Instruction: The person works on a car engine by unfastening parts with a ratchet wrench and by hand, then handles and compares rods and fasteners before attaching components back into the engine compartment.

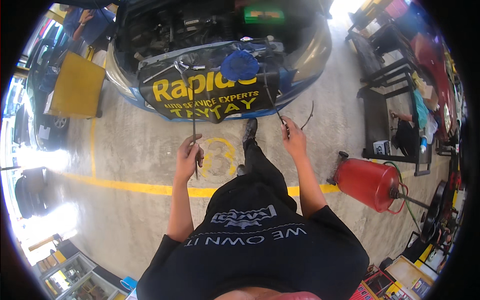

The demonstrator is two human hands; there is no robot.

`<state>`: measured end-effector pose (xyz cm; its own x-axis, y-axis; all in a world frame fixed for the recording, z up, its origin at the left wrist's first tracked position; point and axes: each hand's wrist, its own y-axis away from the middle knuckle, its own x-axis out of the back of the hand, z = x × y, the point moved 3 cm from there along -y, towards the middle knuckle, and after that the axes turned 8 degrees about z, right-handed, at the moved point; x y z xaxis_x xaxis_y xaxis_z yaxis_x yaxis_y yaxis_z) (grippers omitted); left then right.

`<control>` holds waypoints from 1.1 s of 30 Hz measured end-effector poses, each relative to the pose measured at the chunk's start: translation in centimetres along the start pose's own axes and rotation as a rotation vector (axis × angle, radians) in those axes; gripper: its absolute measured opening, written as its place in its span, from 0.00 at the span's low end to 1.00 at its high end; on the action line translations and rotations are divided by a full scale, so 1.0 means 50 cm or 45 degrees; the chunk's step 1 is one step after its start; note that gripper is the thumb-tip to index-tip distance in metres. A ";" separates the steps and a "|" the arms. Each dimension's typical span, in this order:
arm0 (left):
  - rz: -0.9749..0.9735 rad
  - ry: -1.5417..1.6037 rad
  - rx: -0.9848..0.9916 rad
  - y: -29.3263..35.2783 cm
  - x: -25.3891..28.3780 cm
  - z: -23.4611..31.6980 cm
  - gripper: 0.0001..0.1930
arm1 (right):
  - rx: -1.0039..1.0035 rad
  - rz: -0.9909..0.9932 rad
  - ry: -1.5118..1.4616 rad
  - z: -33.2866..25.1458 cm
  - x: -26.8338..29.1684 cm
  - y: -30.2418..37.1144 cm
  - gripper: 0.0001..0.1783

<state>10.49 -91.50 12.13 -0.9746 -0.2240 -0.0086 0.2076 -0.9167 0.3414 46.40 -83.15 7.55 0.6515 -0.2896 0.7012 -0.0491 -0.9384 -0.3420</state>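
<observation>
Nearest the lens: the wearer's black shirt (255, 250), pale print across it, bare forearms reaching forward on either side. Left hand (189, 157) was closed around a long dark rod (194, 122); its lower end stuck out below the fingers, and its upper part lay in line with the black cover (167, 102) on the car front. Right hand (294, 137) had its fingers curled on a thin dark strip (270, 95); one length ran up toward the cover, and a bent length showed to the right of the hand. Whether these were one piece, and whether hose or wire, could not be told. Hands were well apart, both over the floor (140, 145) just short of the car.

On the cover: a ratchet (181, 65) at left, a crumpled blue cloth (240, 65) at right. Blue car (312, 65) stood with its engine bay exposed, a green-topped box (264, 15) inside. Right of the wearer: a red tank (367, 182), lying on its side. Far left: a yellow cabinet (77, 85).
</observation>
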 end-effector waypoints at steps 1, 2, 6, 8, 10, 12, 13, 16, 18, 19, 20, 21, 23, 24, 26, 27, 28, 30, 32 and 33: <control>0.024 -0.016 -0.002 -0.010 0.003 0.017 0.17 | 0.064 0.001 0.024 -0.003 -0.023 -0.026 0.14; 0.059 -0.018 0.008 -0.012 0.013 0.031 0.17 | 0.074 -0.026 0.002 -0.006 -0.052 -0.050 0.14; 0.146 -0.100 -0.039 -0.066 0.022 0.112 0.17 | 0.262 -0.105 0.067 0.001 -0.162 -0.162 0.16; 0.236 -0.174 -0.028 -0.080 0.022 0.172 0.17 | 0.331 -0.159 0.068 0.000 -0.206 -0.219 0.17; 0.312 -0.123 -0.070 -0.108 0.030 0.213 0.18 | 0.450 -0.242 0.135 -0.004 -0.255 -0.284 0.20; 0.384 -0.080 -0.093 -0.131 0.032 0.251 0.19 | 0.517 -0.271 0.142 -0.004 -0.293 -0.355 0.21; 0.429 -0.099 -0.096 -0.152 0.036 0.261 0.19 | 0.588 -0.283 0.158 -0.006 -0.309 -0.390 0.21; 0.548 -0.208 -0.033 -0.199 0.028 0.302 0.19 | 0.687 -0.379 0.161 0.027 -0.365 -0.462 0.22; 0.524 -0.235 -0.007 -0.236 0.028 0.314 0.19 | 0.770 -0.482 0.199 0.059 -0.404 -0.495 0.22; 0.491 -0.254 0.002 -0.255 0.025 0.320 0.19 | 0.757 -0.491 0.194 0.076 -0.415 -0.507 0.22; 0.485 -0.291 0.019 -0.270 0.017 0.331 0.18 | 0.811 -0.431 0.225 0.063 -0.407 -0.523 0.22; 0.480 -0.307 0.032 -0.285 0.015 0.337 0.18 | 0.856 -0.361 0.258 0.046 -0.398 -0.539 0.22; 0.386 -0.341 0.047 -0.312 0.012 0.347 0.19 | 0.758 -0.389 0.230 0.009 -0.383 -0.538 0.22; 0.332 -0.327 0.076 -0.324 0.007 0.353 0.18 | 0.578 -0.439 0.002 -0.016 -0.374 -0.538 0.23; 0.186 -0.366 0.149 -0.347 -0.002 0.350 0.18 | 0.344 -0.419 -0.400 -0.097 -0.343 -0.538 0.25; 0.032 -0.396 0.215 -0.364 -0.012 0.343 0.18 | 0.286 -0.344 -0.562 -0.148 -0.319 -0.542 0.25; -0.125 -0.490 0.317 -0.377 -0.024 0.351 0.17 | 0.364 -0.259 -0.617 -0.197 -0.297 -0.541 0.25; -0.329 -0.539 0.369 -0.396 -0.057 0.358 0.17 | 0.578 -0.268 -0.730 -0.294 -0.260 -0.552 0.23; -0.448 -0.586 0.394 -0.415 -0.057 0.356 0.17 | 0.688 -0.342 -0.771 -0.347 -0.261 -0.546 0.22; -0.546 -0.506 0.340 -0.424 -0.053 0.350 0.15 | 0.732 -0.634 -0.773 -0.360 -0.287 -0.521 0.21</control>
<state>7.20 -65.68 21.37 -0.9339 0.3308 0.1355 -0.1855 -0.7723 0.6076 24.69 -57.95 17.64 0.7847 0.4135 0.4618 0.6104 -0.6450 -0.4598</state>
